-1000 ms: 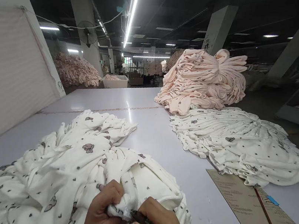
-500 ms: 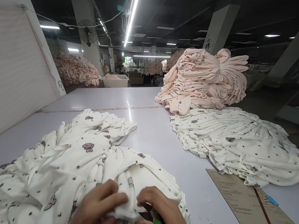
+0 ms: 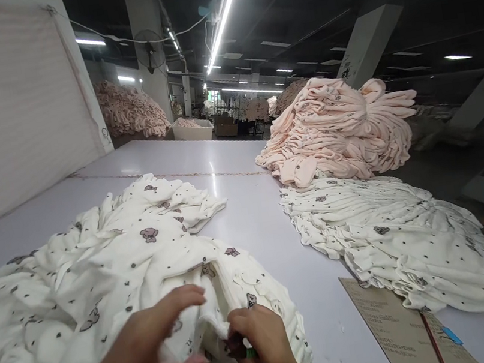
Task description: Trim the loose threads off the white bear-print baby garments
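A white fleece garment [image 3: 217, 258] with a grey animal-and-dot print lies on the near heap, its edge lifted into an opening. My right hand [image 3: 266, 341] is closed, pinching that edge between thumb and fingers. A small dark object with a green part [image 3: 249, 349] sits inside the same hand; its kind is mostly hidden. My left hand [image 3: 149, 353] is just left of the opening, thumb and fingers spread apart, with nothing visible between them. Below the lifted edge, the letters "XL" show on the cloth between the hands.
White printed garments [image 3: 396, 237] lie in a pile on the right, with a pink pile [image 3: 338, 124] behind. A brown printed cardboard sheet [image 3: 382, 330] bears a red-brown pencil-like stick [image 3: 432, 340] and a blue tab [image 3: 452, 335]. The pale table [image 3: 245, 199] runs between the piles.
My left hand has let go of the cloth and opened, moving slightly left. The garment's edge has been spread into a visible opening. My right hand now pinches it more closely.
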The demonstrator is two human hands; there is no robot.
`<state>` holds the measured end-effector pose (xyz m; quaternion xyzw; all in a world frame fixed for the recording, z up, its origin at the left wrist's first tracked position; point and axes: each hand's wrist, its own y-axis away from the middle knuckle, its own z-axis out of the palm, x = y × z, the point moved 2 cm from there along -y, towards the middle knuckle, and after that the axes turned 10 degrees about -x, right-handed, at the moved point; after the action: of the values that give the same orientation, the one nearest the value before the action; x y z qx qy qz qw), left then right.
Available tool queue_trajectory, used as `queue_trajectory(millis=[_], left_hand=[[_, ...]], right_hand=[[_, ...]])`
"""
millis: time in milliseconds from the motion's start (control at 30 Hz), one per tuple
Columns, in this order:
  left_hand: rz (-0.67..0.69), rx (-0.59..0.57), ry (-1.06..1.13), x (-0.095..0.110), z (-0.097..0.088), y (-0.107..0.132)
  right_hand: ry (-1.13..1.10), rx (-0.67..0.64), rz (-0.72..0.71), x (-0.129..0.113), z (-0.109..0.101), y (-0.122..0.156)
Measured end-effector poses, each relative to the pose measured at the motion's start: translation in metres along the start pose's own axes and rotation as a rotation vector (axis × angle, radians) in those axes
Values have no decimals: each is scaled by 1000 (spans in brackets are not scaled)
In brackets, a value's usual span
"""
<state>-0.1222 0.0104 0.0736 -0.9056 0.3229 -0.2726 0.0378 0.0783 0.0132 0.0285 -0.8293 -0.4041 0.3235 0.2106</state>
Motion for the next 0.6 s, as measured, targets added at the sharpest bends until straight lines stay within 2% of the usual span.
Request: queue_trajectory(millis=[33,100,200,267,333,400,467,533,600], left_hand=[[28,-7,21,3,5,-4],[108,70,17,6,14,-6],[243,194,-123,5,27,-2],[298,201,-188,4,34,3],[296,198,-185,2,37,5],[258,199,-164,1,36,5],[218,133,-158,-2,30,3],[174,46,-182,-8,21,3],[139,30,-249,-17,9,7]], right_hand=[[11,18,-34,-4,0,-2],[0,43,-38,-8,-1,-3],[-142,11,86,-10,0,0],[-251,-6,166,-11,3,3],[-341,6,222,-14,4,2],[-427,19,283,-16,4,0],[-482,53,333,-17,3,-3],[-503,115,378,-16,0,-4],[-524,152,407,-15,-2,-3]])
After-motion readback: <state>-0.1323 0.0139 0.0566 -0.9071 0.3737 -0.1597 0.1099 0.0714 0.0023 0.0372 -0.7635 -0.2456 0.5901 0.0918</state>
